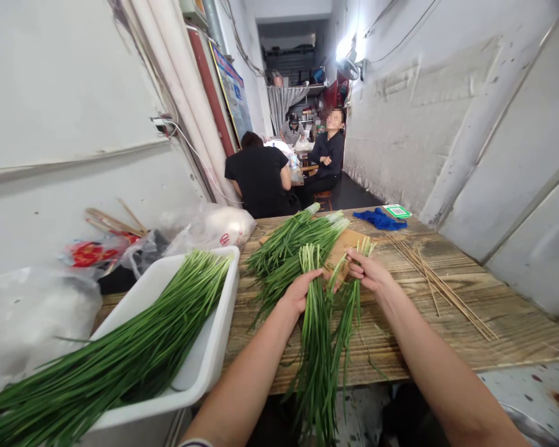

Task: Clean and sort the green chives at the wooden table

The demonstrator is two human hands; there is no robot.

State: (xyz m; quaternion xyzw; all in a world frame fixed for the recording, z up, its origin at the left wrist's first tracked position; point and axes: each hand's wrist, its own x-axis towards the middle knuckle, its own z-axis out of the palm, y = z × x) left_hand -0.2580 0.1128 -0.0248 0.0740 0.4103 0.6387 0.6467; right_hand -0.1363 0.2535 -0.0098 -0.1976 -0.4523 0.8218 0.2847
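My left hand (302, 290) is closed round a bunch of garlic chives (315, 323), pale stem ends up and green leaves hanging past the table's front edge. A smaller bunch of chives (351, 304) is gripped by my right hand (367, 270), its fingers pinched near the pale ends. Just beyond my hands lies a pile of chives (291, 242) with white ends pointing away. Part of a tan board (349, 242) shows beneath and beside that pile. On the left, a white plastic tub (217, 347) holds many long chives (163, 323), their leaves hanging over its near side.
Thin wooden skewers (442, 285) lie on the wooden table (503, 310) at right. Behind them are a blue cloth (381, 218) and a green QR-code card (397, 211). Plastic bags (214, 226) stand behind the tub. Several people sit farther back, one in a black shirt (258, 180).
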